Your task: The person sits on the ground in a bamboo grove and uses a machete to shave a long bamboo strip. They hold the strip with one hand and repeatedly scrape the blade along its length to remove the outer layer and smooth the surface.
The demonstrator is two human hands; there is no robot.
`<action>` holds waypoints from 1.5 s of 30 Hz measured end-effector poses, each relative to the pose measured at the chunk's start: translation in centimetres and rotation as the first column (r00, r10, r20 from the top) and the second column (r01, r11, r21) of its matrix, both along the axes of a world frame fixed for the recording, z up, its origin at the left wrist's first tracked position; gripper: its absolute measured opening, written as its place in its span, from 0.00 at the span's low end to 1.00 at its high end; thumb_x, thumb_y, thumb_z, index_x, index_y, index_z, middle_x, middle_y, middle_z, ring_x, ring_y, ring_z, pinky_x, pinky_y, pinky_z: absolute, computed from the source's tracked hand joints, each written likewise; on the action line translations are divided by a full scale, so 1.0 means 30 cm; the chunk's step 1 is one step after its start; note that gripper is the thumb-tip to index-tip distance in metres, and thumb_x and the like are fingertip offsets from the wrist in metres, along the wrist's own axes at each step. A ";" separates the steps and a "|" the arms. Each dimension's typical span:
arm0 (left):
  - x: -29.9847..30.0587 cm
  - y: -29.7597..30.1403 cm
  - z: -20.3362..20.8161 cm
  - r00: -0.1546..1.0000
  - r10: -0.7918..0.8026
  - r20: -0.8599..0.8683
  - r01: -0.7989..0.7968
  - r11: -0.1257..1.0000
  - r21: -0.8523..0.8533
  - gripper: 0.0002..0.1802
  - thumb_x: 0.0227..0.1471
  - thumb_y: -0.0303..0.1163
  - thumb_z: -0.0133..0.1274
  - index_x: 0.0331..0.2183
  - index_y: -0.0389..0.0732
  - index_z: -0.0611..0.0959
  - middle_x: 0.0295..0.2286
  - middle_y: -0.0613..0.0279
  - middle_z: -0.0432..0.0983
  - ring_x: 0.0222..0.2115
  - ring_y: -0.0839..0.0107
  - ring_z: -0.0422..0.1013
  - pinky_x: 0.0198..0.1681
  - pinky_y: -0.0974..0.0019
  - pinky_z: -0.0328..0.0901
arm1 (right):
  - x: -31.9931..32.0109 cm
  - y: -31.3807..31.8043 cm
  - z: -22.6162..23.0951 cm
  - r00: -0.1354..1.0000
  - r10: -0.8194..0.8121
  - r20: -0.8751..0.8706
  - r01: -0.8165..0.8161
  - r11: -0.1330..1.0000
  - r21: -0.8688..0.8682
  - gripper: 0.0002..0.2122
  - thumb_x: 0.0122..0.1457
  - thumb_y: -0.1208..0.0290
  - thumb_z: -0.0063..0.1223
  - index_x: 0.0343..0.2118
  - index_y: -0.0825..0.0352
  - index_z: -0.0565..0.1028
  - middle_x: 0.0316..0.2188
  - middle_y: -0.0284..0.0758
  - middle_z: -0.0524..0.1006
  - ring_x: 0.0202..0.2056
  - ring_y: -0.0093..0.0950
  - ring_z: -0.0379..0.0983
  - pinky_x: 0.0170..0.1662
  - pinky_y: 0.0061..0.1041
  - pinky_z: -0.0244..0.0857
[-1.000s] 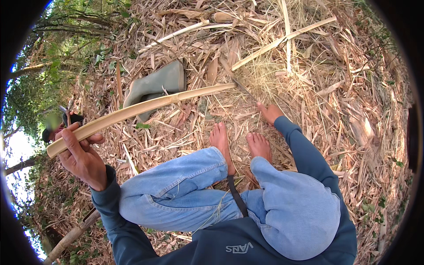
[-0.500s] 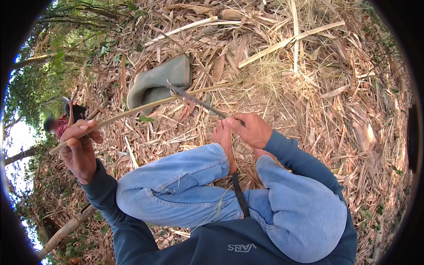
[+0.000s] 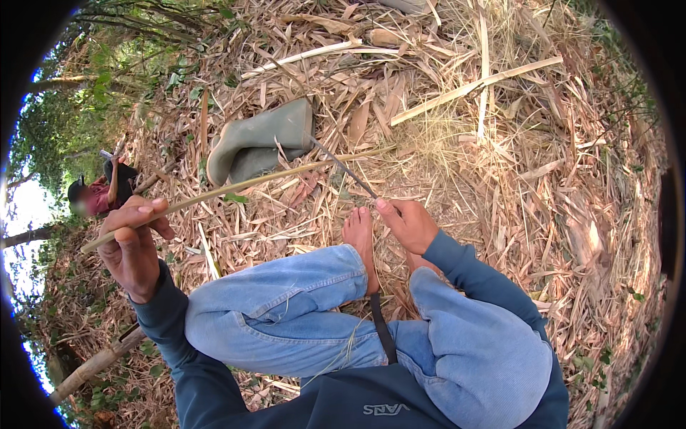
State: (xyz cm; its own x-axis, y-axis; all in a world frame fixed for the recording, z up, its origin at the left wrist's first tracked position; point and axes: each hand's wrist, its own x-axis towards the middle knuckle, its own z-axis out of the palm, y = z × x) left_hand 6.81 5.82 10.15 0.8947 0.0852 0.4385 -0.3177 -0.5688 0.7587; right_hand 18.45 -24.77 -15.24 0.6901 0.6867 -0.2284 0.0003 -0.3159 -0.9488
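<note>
Left hand (image 3: 134, 247): pinching thin, slightly bowed strip (image 3: 243, 184)
Right hand (image 3: 413, 225): gripping skinny dark tool (image 3: 354, 176)
Boots (image 3: 275, 129): just lying there, smooth green

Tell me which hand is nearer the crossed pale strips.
Right. The right hand, gripping a dark tool, is below the crossed pale strips in the picture; the left hand, holding a long strip, is farther off, down and left.

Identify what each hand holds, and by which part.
The left hand holds a split bamboo strip near its left end. The right hand holds a thin, dark, blade-like tool by its near end; the gripped part is hidden.
</note>
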 end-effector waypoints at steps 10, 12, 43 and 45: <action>-0.001 0.002 -0.012 1.000 0.002 0.004 -0.002 1.000 -0.009 0.22 0.60 0.45 0.44 0.38 0.32 0.76 0.34 0.44 0.76 0.23 0.70 0.69 0.22 0.71 0.66 | -0.006 -0.020 -0.032 0.995 -0.057 0.079 0.064 0.993 -0.098 0.30 0.61 0.45 0.40 0.26 0.75 0.76 0.10 0.45 0.67 0.16 0.39 0.68 0.23 0.36 0.60; -0.006 0.012 -0.011 1.000 0.015 0.005 -0.015 1.000 -0.007 0.22 0.60 0.45 0.44 0.38 0.33 0.76 0.34 0.44 0.76 0.23 0.70 0.69 0.22 0.71 0.66 | -0.020 -0.022 0.008 0.996 0.022 0.088 -0.022 1.000 0.003 0.30 0.61 0.45 0.40 0.28 0.75 0.77 0.10 0.45 0.67 0.15 0.39 0.68 0.23 0.37 0.60; 0.003 -0.002 -0.019 0.983 0.182 0.036 -0.184 0.982 0.034 0.24 0.62 0.45 0.40 0.40 0.31 0.76 0.35 0.40 0.77 0.23 0.69 0.71 0.25 0.70 0.67 | -0.015 -0.003 -0.018 0.999 -0.025 0.042 0.023 0.999 0.037 0.33 0.60 0.41 0.38 0.25 0.75 0.76 0.11 0.46 0.67 0.16 0.37 0.67 0.22 0.36 0.59; -0.004 0.008 -0.014 0.986 0.159 0.053 -0.162 0.985 0.054 0.24 0.62 0.45 0.40 0.40 0.31 0.76 0.35 0.40 0.77 0.23 0.69 0.71 0.25 0.70 0.68 | -0.027 -0.008 -0.017 0.998 0.011 0.060 -0.011 1.000 0.005 0.33 0.60 0.41 0.38 0.23 0.75 0.75 0.11 0.46 0.67 0.16 0.38 0.68 0.22 0.36 0.60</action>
